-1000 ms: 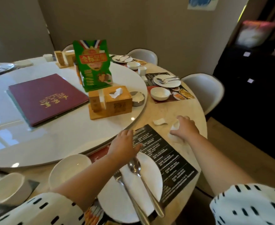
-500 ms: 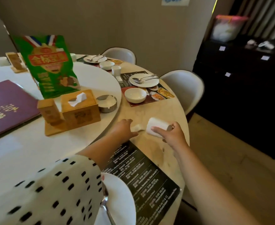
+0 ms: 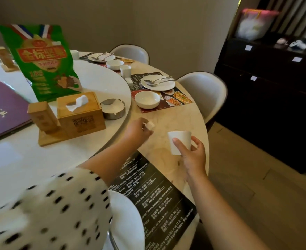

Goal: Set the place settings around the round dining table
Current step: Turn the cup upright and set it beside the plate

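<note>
White cup stood upright in the right hand, held over the marble worktop near its outer edge, with the thumb on the near wall and the fingers curled round the far side. The left hand reached along the rim of the white turntable, its fingers pinching a small white piece, perhaps a chopstick rest, though blur hid its shape. Cup and piece were near each other but apart. Nearer the person lay a black placemat with white print. A white plate overlapped its near left part and was partly hidden by a spotted sleeve. Farther round, another setting had a white bowl and a second plate carrying a spoon and a fork. On the turntable stood a wooden tissue box, with a metal ashtray just beside it and a green bag behind.
</note>
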`<state>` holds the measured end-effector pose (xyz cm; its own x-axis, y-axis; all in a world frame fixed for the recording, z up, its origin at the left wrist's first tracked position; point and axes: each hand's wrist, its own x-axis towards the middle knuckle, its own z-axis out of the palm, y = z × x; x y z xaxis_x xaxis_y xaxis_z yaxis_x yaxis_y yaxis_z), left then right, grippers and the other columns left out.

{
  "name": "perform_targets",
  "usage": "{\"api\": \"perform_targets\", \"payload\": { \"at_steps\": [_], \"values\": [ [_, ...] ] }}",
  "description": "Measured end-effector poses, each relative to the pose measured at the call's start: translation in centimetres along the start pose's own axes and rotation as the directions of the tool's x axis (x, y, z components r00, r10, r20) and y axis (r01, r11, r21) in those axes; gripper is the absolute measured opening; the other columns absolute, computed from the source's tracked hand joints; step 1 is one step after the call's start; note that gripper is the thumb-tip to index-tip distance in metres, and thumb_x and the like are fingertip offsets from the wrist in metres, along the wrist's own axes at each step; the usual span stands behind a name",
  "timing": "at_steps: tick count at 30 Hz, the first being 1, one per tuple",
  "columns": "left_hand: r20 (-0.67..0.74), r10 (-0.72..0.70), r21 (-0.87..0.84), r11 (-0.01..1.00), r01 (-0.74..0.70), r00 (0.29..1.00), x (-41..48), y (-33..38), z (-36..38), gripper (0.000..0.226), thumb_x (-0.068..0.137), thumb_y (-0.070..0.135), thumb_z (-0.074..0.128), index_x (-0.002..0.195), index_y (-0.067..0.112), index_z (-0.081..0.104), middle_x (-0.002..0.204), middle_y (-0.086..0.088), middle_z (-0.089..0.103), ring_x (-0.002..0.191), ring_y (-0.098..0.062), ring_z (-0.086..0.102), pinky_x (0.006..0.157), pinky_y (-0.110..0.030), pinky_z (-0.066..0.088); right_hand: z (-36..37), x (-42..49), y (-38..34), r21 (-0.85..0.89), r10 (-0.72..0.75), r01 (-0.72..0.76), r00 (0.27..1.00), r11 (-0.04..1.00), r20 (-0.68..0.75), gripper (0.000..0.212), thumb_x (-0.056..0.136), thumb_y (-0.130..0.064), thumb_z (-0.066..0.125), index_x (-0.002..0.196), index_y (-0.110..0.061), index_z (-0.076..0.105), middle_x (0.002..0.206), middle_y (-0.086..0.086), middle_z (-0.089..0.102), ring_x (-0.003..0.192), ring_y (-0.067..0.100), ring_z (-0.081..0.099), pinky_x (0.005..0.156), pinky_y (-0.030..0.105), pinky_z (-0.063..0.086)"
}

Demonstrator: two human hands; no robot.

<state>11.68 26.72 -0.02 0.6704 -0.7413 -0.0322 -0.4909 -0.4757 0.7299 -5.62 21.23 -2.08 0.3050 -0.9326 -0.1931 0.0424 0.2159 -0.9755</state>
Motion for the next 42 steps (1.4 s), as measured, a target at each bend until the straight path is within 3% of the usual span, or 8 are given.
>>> {"api": "perform_targets", "payload": {
  "at_steps": [5,7,10,14,19,26,37,42],
  "values": [
    [0.044,0.021,-0.344,0.939,-0.005,0.999,-6.3,-3.4,-4.4,0.033,0.077,0.014,0.072,0.105,0.022,0.058,0.101,0.006,0.064,0.092,-0.009,0.064,0.078,-0.022,0.054,1.6,-0.3,0.2,-0.036,-0.006,0.01,0.994,0.999,0.107,0.057,0.072,-0.019,0.079,0.121,-0.019,0.052,0.118,0.005,0.058,0.1,0.021,0.058,0.083,0.038,0.054],
    [0.044,0.006,-0.386,0.922,0.012,0.999,-8.3,-4.8,-5.3,0.032,0.075,0.01,0.073,0.1,0.023,0.058,0.098,0.002,0.066,0.088,-0.006,0.065,0.067,-0.015,0.054,2.6,-0.7,0.6,-0.053,-0.026,0.034,0.988,0.998,0.151,0.056,0.07,-0.018,0.08,0.12,-0.02,0.053,0.116,0.002,0.058,0.101,0.019,0.058,0.081,0.035,0.054],
    [0.044,-0.058,-0.421,0.904,0.071,0.997,-9.6,-6.9,-5.7,0.036,0.073,0.01,0.075,0.104,0.016,0.059,0.101,-0.006,0.068,0.092,-0.014,0.068,0.074,-0.02,0.056,4.2,-1.4,1.1,-0.062,-0.058,0.071,0.981,0.996,0.185,0.06,0.068,-0.017,0.081,0.121,-0.021,0.053,0.117,-0.001,0.057,0.103,0.016,0.057,0.079,0.027,0.049],
    [0.033,-0.076,-0.344,0.935,0.083,0.997,-10.0,-8.5,-5.9,0.033,0.07,0.014,0.079,0.096,0.019,0.059,0.1,-0.003,0.068,0.094,-0.016,0.067,0.086,-0.03,0.054,6.1,-2.2,1.7,-0.111,-0.069,0.097,0.971,0.989,0.231,0.061,0.067,-0.018,0.082,0.12,-0.024,0.052,0.117,-0.004,0.056,0.106,0.015,0.054,0.078,0.024,0.048],
    [-0.01,-0.034,-0.016,0.999,0.034,0.999,-10.7,-8.7,-6.4,0.031,0.072,0.012,0.077,0.095,0.019,0.057,0.095,0.007,0.059,0.088,-0.011,0.057,0.068,-0.011,0.045,8.0,-2.7,2.1,-0.256,-0.068,0.145,0.956,0.956,0.285,0.067,0.065,-0.018,0.084,0.121,-0.021,0.048,0.117,-0.003,0.055,0.106,0.016,0.054,0.089,0.031,0.048],
    [0.005,-0.05,0.253,0.966,0.047,0.999,-11.1,-8.7,-6.2,0.046,0.081,0.019,0.07,0.125,0.016,0.057,0.122,-0.001,0.063,0.106,-0.013,0.059,0.099,-0.025,0.046,9.5,-3.8,2.4,-0.444,-0.17,0.344,0.907,0.827,0.386,0.073,0.063,-0.024,0.086,0.122,-0.017,0.042,0.109,-0.008,0.047,0.102,0.011,0.047,0.081,0.023,0.039],
    [0.023,-0.124,0.293,0.95,0.112,0.992,-11.4,-9.2,-5.8,0.049,0.081,0.026,0.07,0.127,0.018,0.056,0.127,-0.002,0.061,0.112,-0.016,0.059,0.101,-0.031,0.046,10.5,-4.3,3.3,-0.487,-0.222,0.417,0.885,0.767,0.409,0.076,0.064,-0.029,0.085,0.123,-0.017,0.039,0.118,-0.002,0.051,0.108,0.015,0.051,0.081,0.023,0.041],
    [0.032,-0.135,0.296,0.948,0.12,0.99,-11.5,-8.7,-6.3,0.042,0.084,0.033,0.065,0.123,0.017,0.06,0.119,-0.004,0.064,0.105,-0.017,0.061,0.094,-0.03,0.05,9.8,-4.8,2.8,-0.447,-0.181,0.397,0.874,0.802,0.451,0.097,0.064,-0.038,0.083,0.14,-0.022,0.026,0.138,0.002,0.044,0.123,0.016,0.045,0.096,0.026,0.041]
  ]
}}
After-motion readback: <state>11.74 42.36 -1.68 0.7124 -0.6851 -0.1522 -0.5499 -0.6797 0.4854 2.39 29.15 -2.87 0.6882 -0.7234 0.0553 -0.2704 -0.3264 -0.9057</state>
